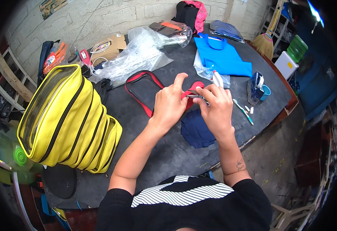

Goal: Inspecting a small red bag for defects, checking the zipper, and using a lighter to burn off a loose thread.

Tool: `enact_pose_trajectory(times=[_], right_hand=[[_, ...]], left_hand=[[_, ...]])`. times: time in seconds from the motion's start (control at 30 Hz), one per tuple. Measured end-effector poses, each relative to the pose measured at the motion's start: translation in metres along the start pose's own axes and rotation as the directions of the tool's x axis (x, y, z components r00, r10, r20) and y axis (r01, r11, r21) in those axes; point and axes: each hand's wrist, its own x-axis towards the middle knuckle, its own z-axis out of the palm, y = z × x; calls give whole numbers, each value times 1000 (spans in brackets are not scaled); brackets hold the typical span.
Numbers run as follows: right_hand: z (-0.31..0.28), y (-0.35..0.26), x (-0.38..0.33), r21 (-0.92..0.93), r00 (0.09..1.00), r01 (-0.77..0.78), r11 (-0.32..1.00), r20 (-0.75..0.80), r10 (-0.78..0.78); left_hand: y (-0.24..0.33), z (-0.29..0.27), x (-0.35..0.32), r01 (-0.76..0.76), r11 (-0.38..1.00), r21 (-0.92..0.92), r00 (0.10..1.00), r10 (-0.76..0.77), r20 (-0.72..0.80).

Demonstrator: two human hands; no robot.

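Above the middle of the dark table, my left hand (169, 103) pinches red fabric trim (196, 87), its index finger raised. My right hand (217, 106) is closed close to the same trim, with its thumb and fingertips together. A thin silvery piece (192, 96) shows between the hands; its kind is too small to tell. Left of my hands lies a dark, see-through panel with red edging (129, 87); whether it joins the trim I hold is hidden behind my left hand. Below my right hand sits a stack of navy fabric pieces (196, 129).
A yellow zippered bag (70, 119) stands at the left. Clear plastic wrap (135, 57) and a cardboard box (112, 45) lie at the back, a blue tote bag (224, 57) at the back right. A toothbrush (243, 111) and a teal cup (266, 92) are at the right.
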Motion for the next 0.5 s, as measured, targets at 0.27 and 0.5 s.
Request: enact_pose_trajectory(times=[0.27, 0.5], right_hand=[[14, 12, -1, 187, 999, -25, 982, 27, 20], [40, 29, 3, 612, 947, -318, 724, 170, 272]], left_hand=[[-3, -2, -1, -5, 998, -66, 1000, 6, 10], [-17, -21, 6, 8, 983, -185, 989, 19, 145]])
